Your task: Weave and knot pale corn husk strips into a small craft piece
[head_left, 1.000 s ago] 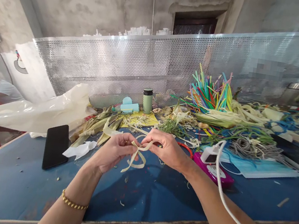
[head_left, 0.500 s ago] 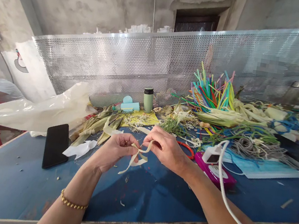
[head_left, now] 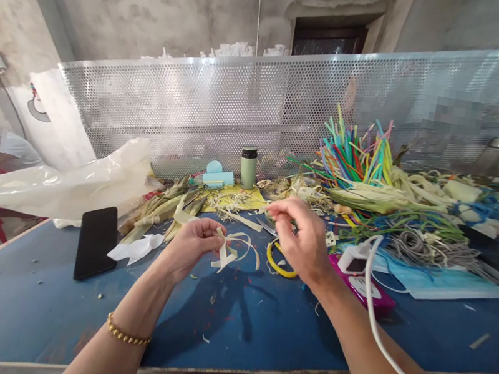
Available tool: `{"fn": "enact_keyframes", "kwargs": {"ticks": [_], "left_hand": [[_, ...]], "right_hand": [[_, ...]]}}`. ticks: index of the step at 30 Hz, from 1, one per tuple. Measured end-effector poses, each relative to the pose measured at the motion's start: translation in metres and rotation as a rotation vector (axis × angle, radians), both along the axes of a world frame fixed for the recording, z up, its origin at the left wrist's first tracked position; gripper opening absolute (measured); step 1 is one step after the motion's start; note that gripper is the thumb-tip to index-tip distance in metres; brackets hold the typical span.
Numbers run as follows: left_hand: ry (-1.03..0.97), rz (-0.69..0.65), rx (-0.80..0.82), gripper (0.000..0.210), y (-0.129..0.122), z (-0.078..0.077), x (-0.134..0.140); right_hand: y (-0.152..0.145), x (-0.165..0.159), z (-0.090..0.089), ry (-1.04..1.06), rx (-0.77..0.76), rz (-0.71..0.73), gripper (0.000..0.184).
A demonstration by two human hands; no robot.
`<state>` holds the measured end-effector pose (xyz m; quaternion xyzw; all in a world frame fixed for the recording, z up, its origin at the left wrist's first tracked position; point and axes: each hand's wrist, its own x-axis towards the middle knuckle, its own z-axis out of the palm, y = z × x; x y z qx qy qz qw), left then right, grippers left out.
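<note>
My left hand (head_left: 197, 243) pinches a thin, pale strip (head_left: 225, 256) of dried husk or leaf. The strip is folded into a small knot-like shape, and a curved loop stands out to its right. My right hand (head_left: 296, 235) is away from the strip, its fingers loosely bent and apart. Just beneath it are scissors, with a yellow handle loop (head_left: 282, 272) and a silver blade (head_left: 267, 224) showing; the hand hides the rest. No grip on them can be seen.
A black phone (head_left: 97, 243) and white paper (head_left: 134, 249) lie left, near a plastic bag (head_left: 74, 184). Husks (head_left: 161, 208), a green bottle (head_left: 248, 169) and coloured strips (head_left: 359, 151) are behind. A purple box (head_left: 366, 288) with a white cable (head_left: 372, 323) sits right.
My right hand has let go of the strip and moved right and slightly up. The strip stays in my left hand. A yellow loop and blade now show under my right hand; the red loop is hidden.
</note>
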<state>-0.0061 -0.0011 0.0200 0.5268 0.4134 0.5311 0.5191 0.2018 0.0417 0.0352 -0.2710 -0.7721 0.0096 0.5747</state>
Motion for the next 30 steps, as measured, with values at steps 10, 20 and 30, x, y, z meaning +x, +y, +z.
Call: {"fn": "enact_keyframes", "kwargs": {"ticks": [10, 20, 30], "left_hand": [[0.118, -0.02, 0.084, 0.016, 0.003, -0.008, 0.004], [0.236, 0.079, 0.107, 0.016, 0.004, -0.011, 0.007], [0.222, 0.106, 0.075, 0.015, 0.004, -0.01, 0.009]], "right_hand": [[-0.01, -0.029, -0.023, -0.508, -0.043, 0.005, 0.015], [-0.01, -0.035, -0.031, -0.367, -0.355, -0.028, 0.013], [-0.008, -0.035, -0.031, -0.397, -0.355, -0.078, 0.018]]}}
